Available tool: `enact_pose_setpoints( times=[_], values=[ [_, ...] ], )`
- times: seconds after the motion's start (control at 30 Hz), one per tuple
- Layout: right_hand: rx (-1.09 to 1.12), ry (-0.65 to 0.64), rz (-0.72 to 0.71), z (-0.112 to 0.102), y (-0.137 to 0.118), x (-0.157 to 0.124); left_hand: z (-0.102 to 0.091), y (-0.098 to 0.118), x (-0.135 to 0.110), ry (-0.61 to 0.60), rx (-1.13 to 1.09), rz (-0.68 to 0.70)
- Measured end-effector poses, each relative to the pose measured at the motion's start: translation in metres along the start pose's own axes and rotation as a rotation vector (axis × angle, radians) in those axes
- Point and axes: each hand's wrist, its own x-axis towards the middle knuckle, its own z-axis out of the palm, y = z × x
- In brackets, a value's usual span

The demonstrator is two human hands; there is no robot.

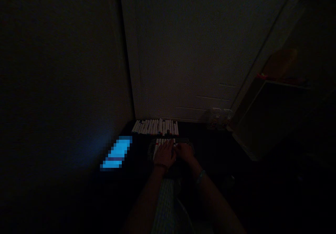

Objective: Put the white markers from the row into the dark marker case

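Observation:
In dim light, my left hand (165, 154) lies flat with fingers stretched over a row of white markers (157, 145). These markers stand side by side in a shallow clear case (150, 151), and some show red bands. Close against the left fingertips, my right hand (185, 152) is closed, its fingers curled in at the right end of the row. Whatever it pinches is hidden in the dark. Behind the case lies a longer row of loose white markers (154, 126) with coloured ends.
A glowing blue, pixelated screen (117, 153) lies left of the case. Two clear containers (215, 118) stand near the back wall on the right. Beyond them is a dark box-like piece (275, 115) with an orange thing (280, 62) on top. Walls close in at left and behind.

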Motion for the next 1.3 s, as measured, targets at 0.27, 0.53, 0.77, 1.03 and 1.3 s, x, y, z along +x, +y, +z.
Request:
enact_pose_setpoints(
  times=[0.27,0.53,0.77,1.03,1.3],
  values=[
    [0.061,0.054,0.003,-0.005,0.002,0.000,-0.003,0.001,-0.001,-0.021,-0.015,0.014],
    [-0.016,0.222,-0.066,-0.012,0.006,0.005,0.002,-0.003,0.000,-0.022,-0.025,0.025],
    [-0.170,0.236,-0.118,0.004,0.007,0.000,0.000,-0.001,-0.002,-0.036,-0.043,0.025],
    [-0.205,0.219,-0.130,0.004,0.007,0.000,-0.010,0.003,-0.002,-0.047,-0.079,-0.001],
    [-0.207,0.230,-0.163,0.001,0.001,-0.003,-0.015,0.005,-0.001,-0.015,-0.076,-0.066]
  ],
)
